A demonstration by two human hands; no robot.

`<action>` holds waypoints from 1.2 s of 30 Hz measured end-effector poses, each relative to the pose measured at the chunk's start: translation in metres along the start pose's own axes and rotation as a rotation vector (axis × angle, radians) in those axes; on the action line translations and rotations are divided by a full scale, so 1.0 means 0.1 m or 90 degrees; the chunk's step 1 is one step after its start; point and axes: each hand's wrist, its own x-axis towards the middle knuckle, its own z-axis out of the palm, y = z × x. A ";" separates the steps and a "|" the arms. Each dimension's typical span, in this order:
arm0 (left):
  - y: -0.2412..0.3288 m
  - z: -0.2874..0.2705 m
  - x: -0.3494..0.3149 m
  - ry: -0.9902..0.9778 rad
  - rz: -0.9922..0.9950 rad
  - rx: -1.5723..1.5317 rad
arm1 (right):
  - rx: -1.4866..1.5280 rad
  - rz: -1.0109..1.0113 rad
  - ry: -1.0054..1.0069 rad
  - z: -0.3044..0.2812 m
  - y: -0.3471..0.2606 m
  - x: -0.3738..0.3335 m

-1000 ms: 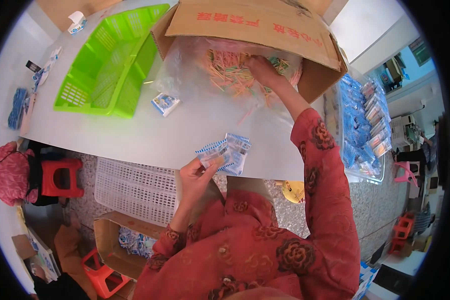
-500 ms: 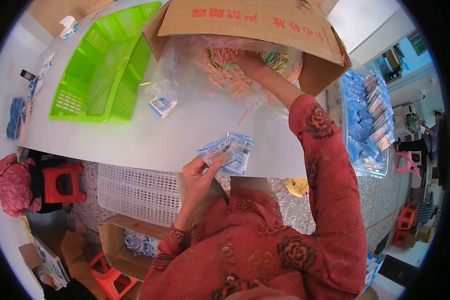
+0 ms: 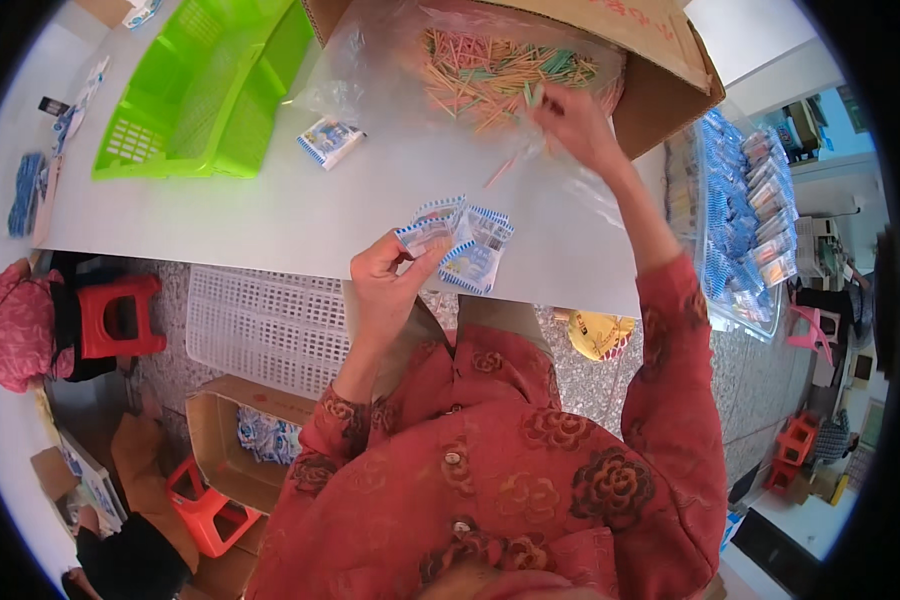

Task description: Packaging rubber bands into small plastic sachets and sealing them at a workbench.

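My left hand (image 3: pixel 382 290) is closed on small blue-and-white plastic packets (image 3: pixel 478 255), held above the table's near edge; the one in front looks open at its top. Over the rim of a clear plastic liner bag (image 3: pixel 342 72), my right hand (image 3: pixel 582 128) pinches a few thin pale-green sticks (image 3: pixel 532 96) at its fingertips. Behind it, a heap of pink, yellow and green sticks (image 3: pixel 470 70) lies in that bag, which spills from a tipped cardboard carton (image 3: pixel 667 88). One loose pink stick (image 3: pixel 500 172) rests on the table. Another packet (image 3: pixel 330 142) lies farther left.
A green plastic basket (image 3: pixel 225 125) stands at the left of the white table (image 3: pixel 270 225). On the right, a clear bin (image 3: pixel 715 265) holds filled packets. Below the table are a white crate (image 3: pixel 260 320), a carton of packets (image 3: pixel 205 440) and red stools (image 3: pixel 120 315). Other people sit nearby.
My right hand has come out of the stick heap toward me and to the right, now with sticks at its fingertips. The left hand keeps its packets; the whole view has shifted.
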 end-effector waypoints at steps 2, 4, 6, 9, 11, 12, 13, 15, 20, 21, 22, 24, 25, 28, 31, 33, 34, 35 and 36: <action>-0.02 -0.01 0.01 -0.011 0.011 0.038 | 0.083 0.005 0.005 0.10 0.00 -0.37; 0.01 0.01 -0.01 -0.012 0.029 0.054 | 0.108 0.000 0.009 0.32 0.06 -0.70; 0.03 0.03 -0.02 -0.017 0.050 0.070 | 0.177 0.099 0.018 0.47 0.12 -0.93; 0.01 0.09 -0.03 -0.030 0.095 0.078 | 0.214 0.158 0.023 0.46 0.22 -1.03; 0.02 0.14 -0.04 -0.034 0.117 0.117 | 0.268 0.168 0.033 0.37 0.25 -1.01; 0.03 0.16 -0.05 -0.038 0.117 0.117 | 0.322 0.174 0.036 0.28 0.19 -0.99; 0.06 0.18 -0.05 -0.044 0.110 0.142 | 0.322 0.178 0.041 0.18 0.11 -0.99; 0.07 0.22 -0.05 -0.048 0.105 0.169 | 0.632 0.128 0.063 -0.10 -0.32 -0.92; -0.01 0.34 -0.01 -0.073 0.148 0.215 | 0.754 0.034 -0.051 -0.33 -0.83 -0.94; 0.00 0.36 -0.01 -0.078 0.146 0.214 | 0.772 0.024 -0.098 -0.33 -0.85 -0.95; 0.02 0.37 -0.01 -0.086 0.143 0.221 | 0.772 0.027 -0.094 -0.32 -0.85 -0.96; 0.06 0.38 -0.01 -0.090 0.139 0.228 | 0.741 0.038 -0.111 -0.30 -0.86 -0.96; 0.07 0.38 -0.01 -0.099 0.143 0.233 | 0.742 0.039 -0.113 -0.30 -0.85 -0.96; 0.05 0.32 -0.05 -0.130 0.112 0.233 | 0.696 0.031 -0.107 -0.30 -0.85 -0.97; -0.02 0.31 -0.07 -0.150 0.086 0.183 | 0.668 -0.035 -0.055 -0.26 -0.88 -1.00; -0.08 0.30 -0.08 -0.140 0.095 0.140 | 0.535 -0.076 0.011 -0.26 -0.93 -1.01; -0.12 0.28 -0.09 -0.145 0.055 0.086 | 0.535 -0.078 0.006 -0.26 -0.94 -1.02; -0.11 0.29 -0.09 -0.149 0.015 0.030 | 0.418 -0.173 0.039 -0.27 -0.94 -1.02; -0.10 0.30 -0.10 -0.144 0.016 0.029 | 0.300 -0.265 0.072 -0.27 -0.94 -1.02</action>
